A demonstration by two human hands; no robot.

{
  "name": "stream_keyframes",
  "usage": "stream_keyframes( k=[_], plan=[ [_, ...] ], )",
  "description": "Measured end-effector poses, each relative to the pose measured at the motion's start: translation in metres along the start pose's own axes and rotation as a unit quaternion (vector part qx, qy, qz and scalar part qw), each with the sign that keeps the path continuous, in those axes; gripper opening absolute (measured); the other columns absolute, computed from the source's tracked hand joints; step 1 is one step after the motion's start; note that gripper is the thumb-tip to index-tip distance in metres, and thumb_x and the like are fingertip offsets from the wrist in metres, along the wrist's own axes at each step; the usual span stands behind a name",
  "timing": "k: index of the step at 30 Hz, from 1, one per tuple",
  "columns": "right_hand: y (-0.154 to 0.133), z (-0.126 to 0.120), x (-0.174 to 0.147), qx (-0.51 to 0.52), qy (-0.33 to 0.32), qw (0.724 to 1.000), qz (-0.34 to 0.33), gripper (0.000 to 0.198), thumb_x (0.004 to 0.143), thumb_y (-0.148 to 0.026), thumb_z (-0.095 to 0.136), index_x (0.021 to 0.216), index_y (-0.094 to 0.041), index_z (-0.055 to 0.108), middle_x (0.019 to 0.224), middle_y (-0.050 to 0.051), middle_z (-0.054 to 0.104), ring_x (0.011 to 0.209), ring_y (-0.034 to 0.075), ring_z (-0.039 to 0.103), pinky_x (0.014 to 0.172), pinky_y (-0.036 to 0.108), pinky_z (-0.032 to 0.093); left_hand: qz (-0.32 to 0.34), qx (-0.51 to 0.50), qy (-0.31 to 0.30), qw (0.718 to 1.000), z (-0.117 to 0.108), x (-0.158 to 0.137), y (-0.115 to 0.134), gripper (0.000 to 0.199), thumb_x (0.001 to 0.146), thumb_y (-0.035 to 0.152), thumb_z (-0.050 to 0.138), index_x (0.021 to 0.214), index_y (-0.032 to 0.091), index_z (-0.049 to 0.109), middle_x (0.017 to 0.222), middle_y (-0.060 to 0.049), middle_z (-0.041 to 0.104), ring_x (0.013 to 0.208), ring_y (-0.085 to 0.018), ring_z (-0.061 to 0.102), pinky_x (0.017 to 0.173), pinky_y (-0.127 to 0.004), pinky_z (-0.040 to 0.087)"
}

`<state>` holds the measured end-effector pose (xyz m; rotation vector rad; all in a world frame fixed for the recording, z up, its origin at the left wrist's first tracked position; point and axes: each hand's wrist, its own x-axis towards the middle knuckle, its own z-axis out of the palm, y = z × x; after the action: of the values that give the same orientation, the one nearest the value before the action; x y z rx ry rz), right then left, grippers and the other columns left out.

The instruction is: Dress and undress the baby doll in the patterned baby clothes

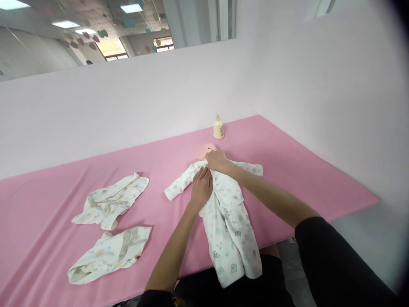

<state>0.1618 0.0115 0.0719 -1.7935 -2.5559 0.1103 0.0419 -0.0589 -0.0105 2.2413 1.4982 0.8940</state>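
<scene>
A doll in a white printed baby jacket (pixel 223 184) and matching baby pants (pixel 228 243) lies face up, its legs reaching over the near table edge. Its head (pixel 207 150) shows only in part beyond my hands. My left hand (pixel 202 186) rests flat on the jacket's chest, fingers stretched toward the collar. At the neckline my right hand (pixel 217 161) is closed with bent fingers on the jacket's collar. The exact spot it pinches is hidden behind the hand. Both jacket sleeves spread out to the sides.
To the left lie a crumpled printed baby top (pixel 111 200) and folded baby pants (pixel 110 254). A cream pump bottle (pixel 218 128) stands near the wall behind the doll. The pink table cover (pixel 303 179) meets white walls at the back and right.
</scene>
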Motion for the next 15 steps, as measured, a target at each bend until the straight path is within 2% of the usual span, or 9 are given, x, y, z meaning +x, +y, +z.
stream_keyframes(
  k=[4, 8, 11, 15],
  plan=[
    [-0.021, -0.001, 0.006, -0.048, -0.020, 0.998, -0.026, 0.031, 0.083, -0.006, 0.057, 0.109, -0.008, 0.072, 0.115, 0.023, 0.070, 0.112, 0.034, 0.066, 0.086, 0.045, 0.056, 0.004, 0.024, -0.004, 1.000, 0.000, -0.002, 0.002, 0.040, 0.099, 0.026, 0.033, 0.125, 0.018, 0.062, 0.142, -0.015, 0.057, 0.143, -0.032, 0.041, 0.120, -0.054, 0.027],
    [-0.042, 0.002, 0.009, -0.092, -0.042, 0.994, -0.045, 0.034, 0.073, 0.002, 0.059, 0.103, -0.005, 0.073, 0.108, 0.023, 0.072, 0.099, 0.035, 0.070, 0.070, 0.047, 0.059, 0.020, 0.038, 0.009, 0.999, 0.001, -0.004, -0.001, 0.036, 0.098, 0.025, 0.034, 0.114, 0.020, 0.066, 0.118, -0.016, 0.068, 0.127, -0.031, 0.055, 0.115, -0.052, 0.035],
    [-0.046, 0.004, 0.009, -0.114, -0.041, 0.991, -0.054, 0.034, 0.073, 0.004, 0.057, 0.102, -0.005, 0.074, 0.107, 0.022, 0.072, 0.096, 0.034, 0.070, 0.065, 0.045, 0.060, 0.020, 0.037, 0.008, 0.999, 0.001, -0.007, -0.003, 0.039, 0.098, 0.026, 0.032, 0.119, 0.020, 0.064, 0.120, -0.017, 0.066, 0.127, -0.031, 0.054, 0.114, -0.052, 0.035],
    [-0.038, 0.007, 0.011, -0.126, -0.031, 0.990, -0.051, 0.032, 0.078, 0.000, 0.056, 0.105, -0.006, 0.073, 0.109, 0.022, 0.072, 0.100, 0.033, 0.069, 0.069, 0.045, 0.059, 0.019, 0.012, 0.011, 1.000, 0.001, -0.008, -0.001, 0.041, 0.099, 0.028, 0.031, 0.126, 0.020, 0.061, 0.131, -0.016, 0.062, 0.138, -0.029, 0.045, 0.120, -0.051, 0.029]
  ],
)
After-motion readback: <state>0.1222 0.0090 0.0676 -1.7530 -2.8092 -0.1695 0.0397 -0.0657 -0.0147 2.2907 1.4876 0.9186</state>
